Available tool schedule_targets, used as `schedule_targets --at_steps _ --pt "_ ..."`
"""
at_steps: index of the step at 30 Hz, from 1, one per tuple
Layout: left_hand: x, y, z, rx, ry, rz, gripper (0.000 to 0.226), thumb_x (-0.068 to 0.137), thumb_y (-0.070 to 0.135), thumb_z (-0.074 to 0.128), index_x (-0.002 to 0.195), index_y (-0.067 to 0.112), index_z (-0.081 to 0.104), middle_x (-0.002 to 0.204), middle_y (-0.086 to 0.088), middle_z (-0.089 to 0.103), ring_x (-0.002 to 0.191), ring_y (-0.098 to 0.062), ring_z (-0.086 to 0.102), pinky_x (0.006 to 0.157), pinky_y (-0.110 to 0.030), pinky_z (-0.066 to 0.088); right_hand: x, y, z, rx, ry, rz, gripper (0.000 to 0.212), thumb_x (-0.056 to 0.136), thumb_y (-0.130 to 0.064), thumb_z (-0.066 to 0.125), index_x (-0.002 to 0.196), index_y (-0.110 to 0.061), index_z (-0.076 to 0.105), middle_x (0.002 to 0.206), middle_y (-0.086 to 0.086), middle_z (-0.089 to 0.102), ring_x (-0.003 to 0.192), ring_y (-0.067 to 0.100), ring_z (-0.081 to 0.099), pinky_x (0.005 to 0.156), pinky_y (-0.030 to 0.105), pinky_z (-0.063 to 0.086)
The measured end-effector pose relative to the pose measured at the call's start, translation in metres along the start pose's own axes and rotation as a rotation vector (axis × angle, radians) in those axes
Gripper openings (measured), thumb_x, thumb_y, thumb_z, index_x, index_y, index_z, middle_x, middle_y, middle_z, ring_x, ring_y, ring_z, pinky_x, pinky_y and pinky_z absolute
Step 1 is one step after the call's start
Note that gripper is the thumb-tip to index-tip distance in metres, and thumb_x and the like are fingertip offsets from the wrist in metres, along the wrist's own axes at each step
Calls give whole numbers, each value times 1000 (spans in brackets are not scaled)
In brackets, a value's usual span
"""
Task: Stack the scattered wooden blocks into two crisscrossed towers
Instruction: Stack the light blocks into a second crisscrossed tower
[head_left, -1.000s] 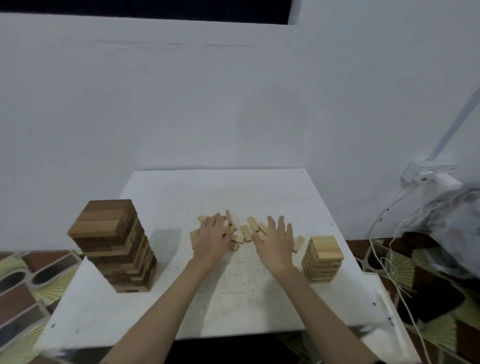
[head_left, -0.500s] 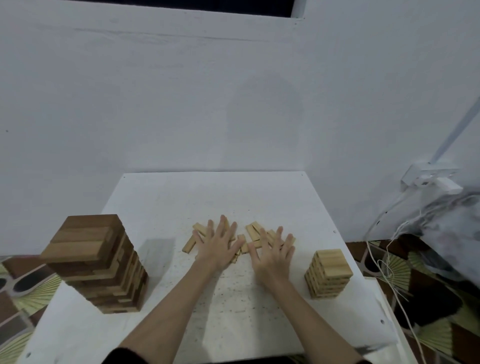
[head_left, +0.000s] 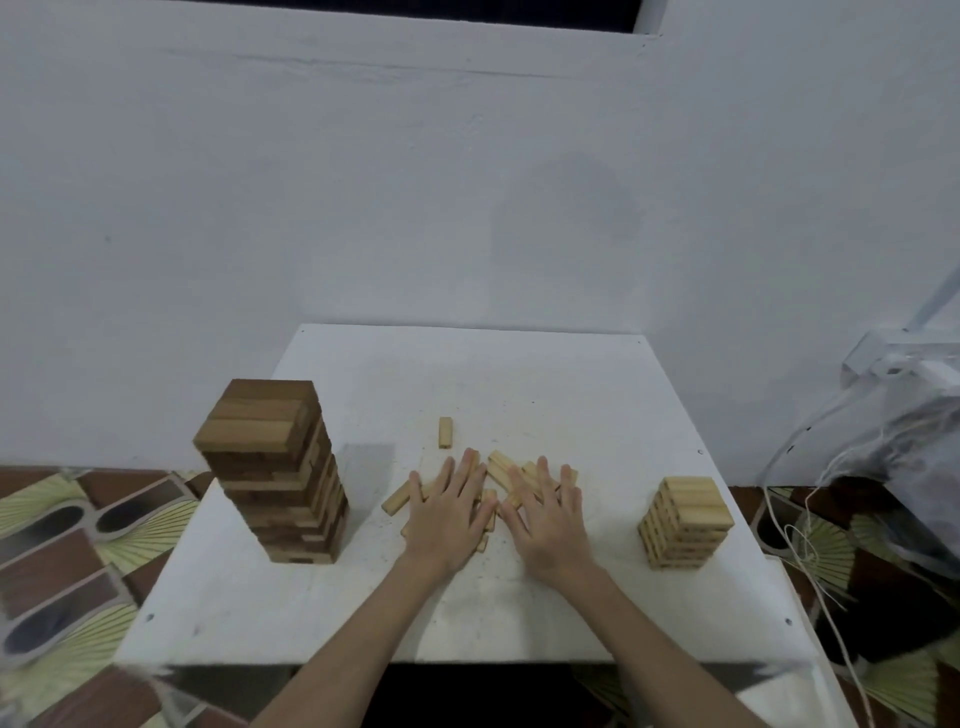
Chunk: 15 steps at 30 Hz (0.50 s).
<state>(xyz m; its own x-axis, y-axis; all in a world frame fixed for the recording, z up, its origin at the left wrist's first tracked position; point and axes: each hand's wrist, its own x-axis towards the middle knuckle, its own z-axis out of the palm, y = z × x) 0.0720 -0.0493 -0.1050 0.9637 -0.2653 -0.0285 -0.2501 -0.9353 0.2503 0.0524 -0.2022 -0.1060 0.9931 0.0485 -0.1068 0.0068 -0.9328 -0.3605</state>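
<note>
Several small pale wooden blocks (head_left: 501, 473) lie scattered in the middle of the white table (head_left: 519, 374). My left hand (head_left: 447, 514) lies flat on the left part of the pile, fingers spread. My right hand (head_left: 550, 517) lies flat on the right part, fingers straight. One pale block (head_left: 445, 432) lies alone just beyond the pile. Another block (head_left: 396, 500) sticks out left of my left hand. A tall crisscrossed tower of darker, larger blocks (head_left: 275, 467) stands at the left. A short pale tower (head_left: 684, 522) stands at the right.
A white wall rises right behind the table. A tangle of white cables (head_left: 795, 519) and a plastic-wrapped bundle (head_left: 904, 447) sit to the right of the table. Patterned floor tiles (head_left: 67, 545) show on the left.
Both hands stay flat on the scattered blocks and have drawn slightly toward me. One block now lies apart beyond the pile. The camera has shifted, so both towers sit differently in view.
</note>
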Motion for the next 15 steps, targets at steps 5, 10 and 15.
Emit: schedule_targets --at_steps 5,10,15 --pt "-22 5 -5 -92 -54 -10 57 98 53 13 150 32 2 157 11 -11 145 -15 -10 112 -51 -11 -23 -6 4 -60 20 -35 79 94 -64 1 140 -19 46 151 16 31 134 48 32 103 60 33" --pt "8 -10 -26 -181 -11 -94 57 100 46 12 151 23 -2 158 2 -11 145 -17 -13 114 -46 -10 -31 -1 15 -44 125 -47 99 66 -75 -31 149 -26 -5 149 -4 -25 140 23 -25 116 46 -7" --pt "45 -26 -33 -244 -195 -113 49 102 34 19 140 6 30 154 -13 18 142 -27 14 113 -48 10 -35 -6 16 0 160 -99 102 68 -74 -29 151 -28 9 153 -6 -15 140 17 -22 115 39 -10"
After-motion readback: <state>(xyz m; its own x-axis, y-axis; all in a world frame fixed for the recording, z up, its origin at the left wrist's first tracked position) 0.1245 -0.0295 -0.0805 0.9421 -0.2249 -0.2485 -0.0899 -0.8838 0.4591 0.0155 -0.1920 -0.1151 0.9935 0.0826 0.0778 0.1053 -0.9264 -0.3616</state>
